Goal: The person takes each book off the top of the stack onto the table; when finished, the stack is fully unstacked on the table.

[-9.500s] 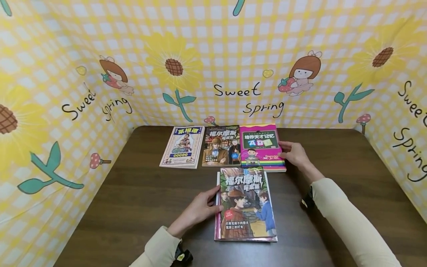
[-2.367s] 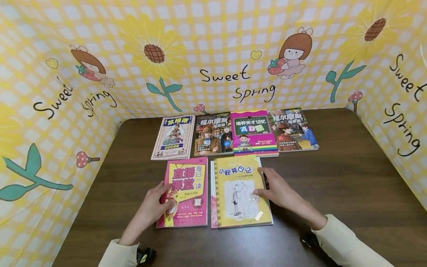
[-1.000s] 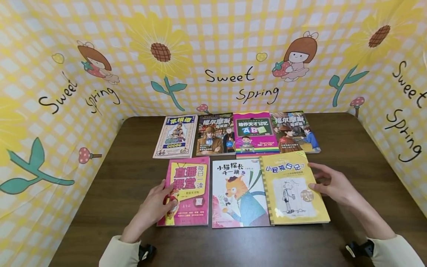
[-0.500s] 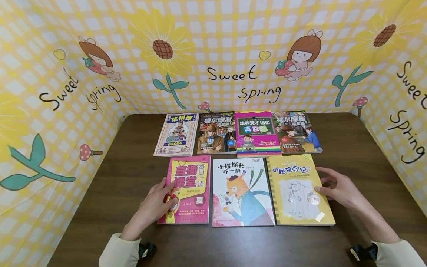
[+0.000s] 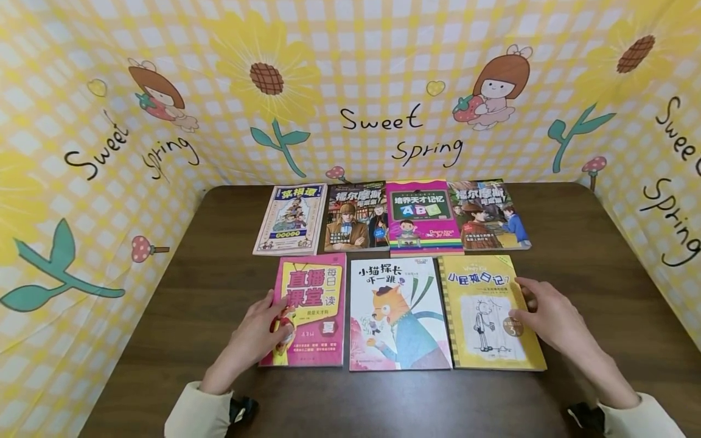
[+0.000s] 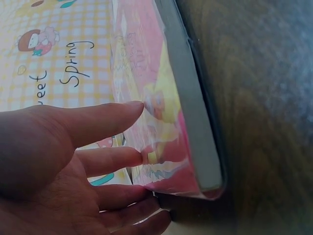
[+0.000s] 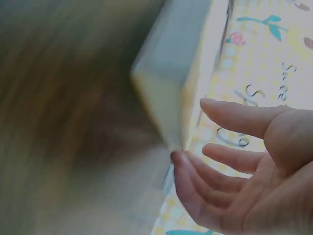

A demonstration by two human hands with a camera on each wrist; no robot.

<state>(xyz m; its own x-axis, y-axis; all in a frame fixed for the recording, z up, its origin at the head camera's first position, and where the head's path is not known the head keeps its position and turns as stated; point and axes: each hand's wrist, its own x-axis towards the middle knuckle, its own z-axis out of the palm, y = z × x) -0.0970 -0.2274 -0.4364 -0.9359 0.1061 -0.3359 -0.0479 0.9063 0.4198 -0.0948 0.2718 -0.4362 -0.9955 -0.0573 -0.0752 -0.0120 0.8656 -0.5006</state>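
Observation:
In the head view my left hand (image 5: 254,331) rests at the left edge of a pink book (image 5: 312,316), thumb over the cover. The left wrist view shows nearly straight fingers against the pink book's glossy cover (image 6: 156,117). My right hand (image 5: 555,316) touches the right edge of a yellow book (image 5: 484,328), thumb over its cover. In the right wrist view, fingertips (image 7: 178,157) meet the yellow book's corner, with the thumb close to its cover. Between these two lies a white book with an orange cat (image 5: 402,322). All three lie flat in a front row.
Behind is a row of a cream book (image 5: 290,219), a dark detective book (image 5: 356,222), a magenta ABC book (image 5: 424,225) and another detective book (image 5: 487,216). A checked cloth (image 5: 361,55) encloses the brown table (image 5: 181,304).
Over the last seconds the yellow book moved right off the cat book and came down beside it. Since half a second ago, the right hand pushed it slightly left. The left hand stayed put.

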